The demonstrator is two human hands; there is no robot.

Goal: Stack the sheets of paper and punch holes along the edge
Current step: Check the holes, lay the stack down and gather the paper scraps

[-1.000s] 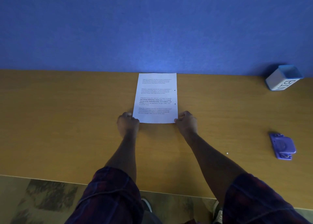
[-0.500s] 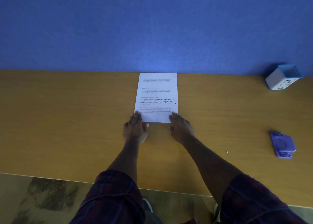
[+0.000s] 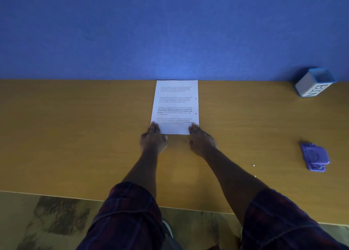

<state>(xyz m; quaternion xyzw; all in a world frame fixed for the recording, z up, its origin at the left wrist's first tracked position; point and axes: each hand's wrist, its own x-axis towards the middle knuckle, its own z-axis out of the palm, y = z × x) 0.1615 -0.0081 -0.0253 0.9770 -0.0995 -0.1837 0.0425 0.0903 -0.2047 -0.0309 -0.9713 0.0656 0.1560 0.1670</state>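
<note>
A white stack of printed paper (image 3: 175,106) lies on the wooden table (image 3: 75,136), its far edge against the blue wall. Two small holes show along its right edge. My left hand (image 3: 154,139) lies flat with its fingertips on the paper's near left corner. My right hand (image 3: 201,140) lies flat with its fingertips on the near right corner. Both hands are spread and hold nothing. A purple hole punch (image 3: 314,157) sits on the table far to the right, apart from both hands.
A small white and blue box marked BIN (image 3: 314,83) stands against the wall at the far right. A few tiny white paper dots (image 3: 253,165) lie between my right arm and the punch. The table's near edge runs below my forearms.
My hands were curled at the paper's two near corners; they have opened and now lie flat with fingertips on the sheet. The paper has stayed in place.
</note>
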